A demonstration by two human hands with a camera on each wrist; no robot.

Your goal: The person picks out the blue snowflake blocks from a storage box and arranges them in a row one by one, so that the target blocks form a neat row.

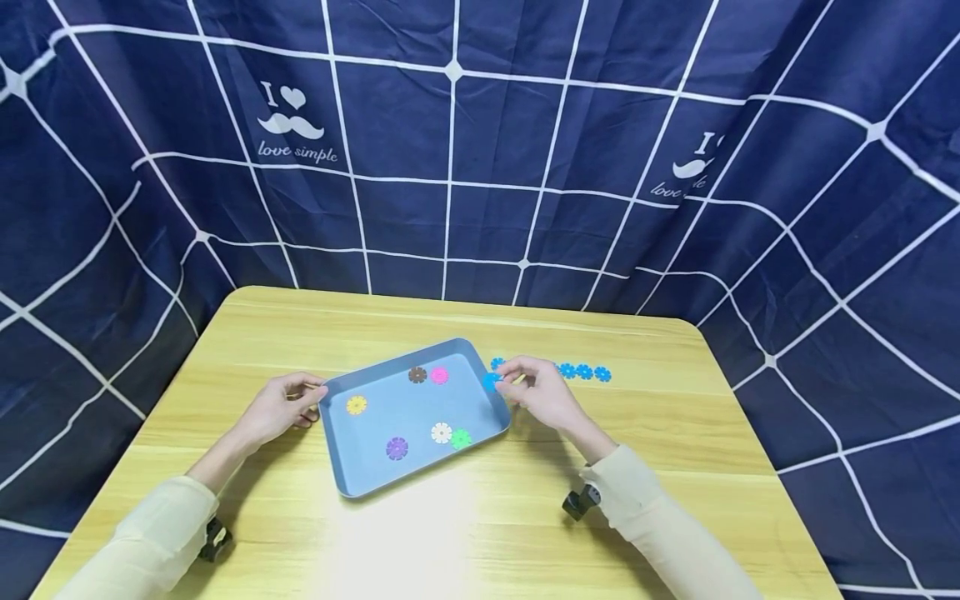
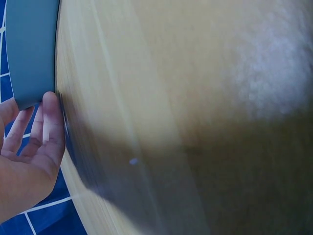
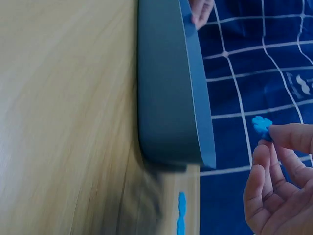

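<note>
My left hand (image 1: 285,407) grips the left back corner of a shallow blue-grey tray (image 1: 390,417), thumb at the rim and fingers against the outside. Between thumb and fingertips, my right hand (image 1: 542,392) pinches a blue snowflake disc (image 3: 262,125) beside the tray's right end, at about rim height or above. Inside the tray lie flat notched discs: yellow (image 1: 356,405), brown (image 1: 417,375), pink (image 1: 438,376), purple (image 1: 397,448), white (image 1: 441,432) and green (image 1: 461,438). In the left wrist view the tray's outer wall (image 2: 33,54) shows above my fingers.
A row of several blue discs (image 1: 585,372) lies on the wooden table (image 1: 645,450) behind my right hand, which partly covers it. One more blue disc (image 1: 498,364) shows at the tray's right back corner. A dark blue curtain (image 1: 405,117) with white lines hangs around the table.
</note>
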